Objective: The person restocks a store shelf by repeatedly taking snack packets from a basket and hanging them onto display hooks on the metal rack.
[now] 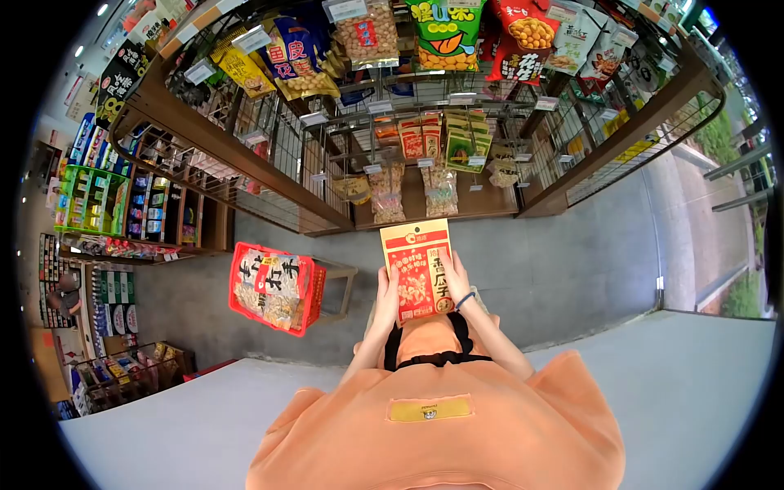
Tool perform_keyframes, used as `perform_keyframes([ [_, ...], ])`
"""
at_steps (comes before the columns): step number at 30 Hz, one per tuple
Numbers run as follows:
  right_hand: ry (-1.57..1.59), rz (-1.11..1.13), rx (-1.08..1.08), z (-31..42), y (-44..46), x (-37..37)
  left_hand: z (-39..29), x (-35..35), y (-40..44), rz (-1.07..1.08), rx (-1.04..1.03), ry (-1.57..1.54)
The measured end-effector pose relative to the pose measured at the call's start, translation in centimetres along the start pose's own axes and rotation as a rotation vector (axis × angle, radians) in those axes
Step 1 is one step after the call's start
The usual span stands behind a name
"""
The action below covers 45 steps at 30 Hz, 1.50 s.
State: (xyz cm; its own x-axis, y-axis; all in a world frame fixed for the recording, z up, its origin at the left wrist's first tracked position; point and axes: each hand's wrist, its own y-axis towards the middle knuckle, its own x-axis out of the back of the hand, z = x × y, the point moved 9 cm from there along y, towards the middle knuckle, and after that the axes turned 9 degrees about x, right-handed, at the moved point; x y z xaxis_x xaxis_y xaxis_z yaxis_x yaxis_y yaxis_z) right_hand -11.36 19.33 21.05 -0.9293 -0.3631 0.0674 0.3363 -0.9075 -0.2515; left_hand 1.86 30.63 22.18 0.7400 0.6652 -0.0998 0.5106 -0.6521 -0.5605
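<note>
A red and yellow snack packet (pixel 420 273) is held upright between both hands in front of my body. My left hand (pixel 385 294) grips its left edge, the fingers partly behind it. On the right edge, my right hand (pixel 456 282) holds the same packet, with a dark band around that wrist. To the left, a red basket (pixel 312 298) stands on a small stool (pixel 347 286), with a large snack bag (pixel 269 287) lying in it. Neither hand touches the basket.
Ahead stands a display rack (pixel 327 208) with hanging snack packets, among them a green bag (pixel 447 37) and a red bag (pixel 523 39). Shelves of goods (pixel 151 208) line the left. A person (pixel 65 296) is at the far left.
</note>
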Motion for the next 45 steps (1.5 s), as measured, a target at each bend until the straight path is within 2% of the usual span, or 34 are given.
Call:
perform_keyframes([
  [3, 0.033, 0.083, -0.061, -1.1, 0.0, -1.2, -0.4, 0.2, -0.1, 0.029, 0.074, -0.079],
  [5, 0.281, 0.124, -0.142, -4.2, 0.3, -2.7, -1.3, 0.2, 0.0, 0.056, 0.076, -0.008],
  [6, 0.323, 0.149, -0.199, -4.5, 0.2, -3.0, -1.3, 0.4, 0.4, 0.075, 0.07, 0.062],
  [9, 0.397, 0.105, -0.19, -3.9, 0.1, -3.0, -1.3, 0.6, 1.3, 0.075, 0.039, 0.096],
  [14, 0.29, 0.038, -0.165, -4.4, 0.7, -2.5, -0.2, 0.8, 3.6, 0.098, 0.101, 0.102],
  [16, 0.27, -0.074, -0.133, -6.0, 1.4, -1.9, -0.7, 0.3, 4.5, 0.18, 0.105, 0.084],
  [19, 0.246, 0.009, -0.085, -5.2, 2.4, -2.3, -1.2, 0.1, 6.5, 0.205, 0.097, 0.108],
  [20, 0.222, -0.062, -0.057, -5.5, 2.8, -2.1, -1.4, 0.1, 7.3, 0.211, 0.094, 0.121],
  [25, 0.216, -0.063, -0.092, -6.5, 4.7, -1.9, 0.0, -1.1, 11.5, 0.281, 0.137, 0.047],
  [27, 0.069, -0.114, -0.074, -7.7, 6.6, -1.3, 0.1, -1.4, 13.3, 0.208, 0.038, -0.025],
  [30, 0.149, -0.041, -0.108, -10.7, 8.3, -1.4, 1.0, -1.7, 16.0, 0.139, 0.039, -0.06],
  [35, 0.196, -0.014, 0.006, -14.1, 14.0, -2.7, 2.4, -2.8, 21.4, 0.11, 0.078, -0.043],
  [37, 0.203, -0.009, 0.019, -16.1, 16.1, -3.3, 2.5, -3.2, 23.8, 0.104, -0.029, 0.033],
  [43, 0.191, -0.026, 0.268, -17.5, 24.0, -4.5, 1.6, -4.1, 30.5, 0.041, -0.269, 0.172],
  [45, 0.196, -0.028, 0.337, -17.2, 26.3, -4.5, 1.4, -4.7, 32.6, 0.07, -0.316, 0.086],
])
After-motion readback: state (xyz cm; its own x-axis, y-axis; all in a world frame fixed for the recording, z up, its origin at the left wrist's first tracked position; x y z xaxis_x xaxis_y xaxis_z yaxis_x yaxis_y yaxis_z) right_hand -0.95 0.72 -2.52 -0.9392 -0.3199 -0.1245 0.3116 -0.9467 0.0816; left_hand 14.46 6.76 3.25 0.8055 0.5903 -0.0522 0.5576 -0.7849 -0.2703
